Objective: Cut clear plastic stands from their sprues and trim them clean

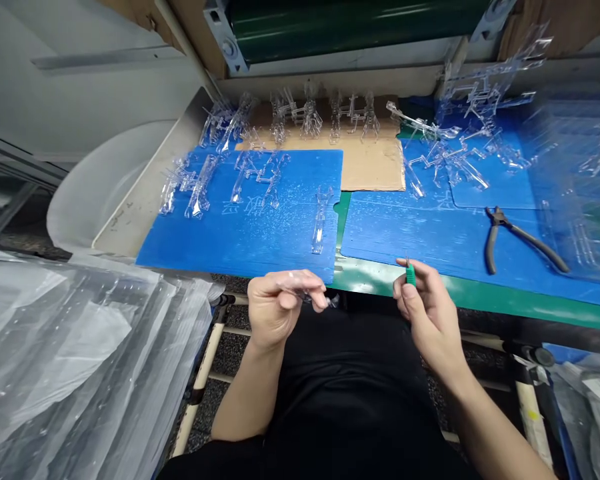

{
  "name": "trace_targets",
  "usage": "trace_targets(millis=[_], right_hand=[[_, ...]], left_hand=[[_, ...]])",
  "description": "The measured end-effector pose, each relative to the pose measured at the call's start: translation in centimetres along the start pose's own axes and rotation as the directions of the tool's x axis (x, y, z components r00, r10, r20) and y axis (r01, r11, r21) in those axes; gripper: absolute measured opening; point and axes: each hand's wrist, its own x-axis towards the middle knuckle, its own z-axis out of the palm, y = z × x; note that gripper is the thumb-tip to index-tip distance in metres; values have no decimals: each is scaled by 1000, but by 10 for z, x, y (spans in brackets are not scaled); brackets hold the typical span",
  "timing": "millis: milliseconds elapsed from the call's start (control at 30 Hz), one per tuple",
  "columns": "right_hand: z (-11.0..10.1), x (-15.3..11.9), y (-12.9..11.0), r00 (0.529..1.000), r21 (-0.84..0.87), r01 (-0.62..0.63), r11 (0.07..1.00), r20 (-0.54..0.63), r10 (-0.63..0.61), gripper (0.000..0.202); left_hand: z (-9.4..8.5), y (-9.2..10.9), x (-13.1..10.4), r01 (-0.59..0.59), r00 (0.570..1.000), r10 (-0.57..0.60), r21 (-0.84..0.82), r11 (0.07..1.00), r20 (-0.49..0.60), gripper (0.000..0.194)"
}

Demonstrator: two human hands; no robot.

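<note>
My left hand (275, 307) is closed around a clear plastic part (297, 281), holding it above the table's front edge. Fingers hide much of that part. In my right hand (427, 307), closed, is a small green-handled tool (411, 273) with a thin tip pointing away from me; the exact kind of tip is too small to tell. The two hands are apart. Just beyond my left hand, a single clear plastic piece (319, 223) lies lengthwise on the blue sheet (205, 243).
Clear plastic parts on branched sprues (260, 173) lie at the left, with more (310, 117) on cardboard (373, 167) behind. Another tangled pile (460, 157) is at the right. Nippers (500, 220) lie spread near a clear plastic tray (580, 187). Bagged sheets (105, 347) stand at my left.
</note>
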Motion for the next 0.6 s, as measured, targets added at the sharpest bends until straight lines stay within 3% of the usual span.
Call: trace_targets(millis=[100, 233, 367, 600], right_hand=[[-8, -2, -19, 974, -247, 226, 942, 86, -211, 24], [-19, -4, -48, 874, -397, 482, 781, 274, -401, 31], [-24, -8, -61, 841, -466, 537, 703, 352, -410, 30], [-22, -14, -59, 857, -423, 500, 756, 368, -361, 29]], left_hand=[[-5, 8, 1, -188, 974, 142, 277, 942, 178, 24], [-7, 11, -1, -390, 899, 222, 461, 797, 378, 23], [-6, 11, -1, -411, 891, 209, 520, 749, 404, 24], [-2, 14, 2, -452, 878, 249, 541, 709, 408, 28]])
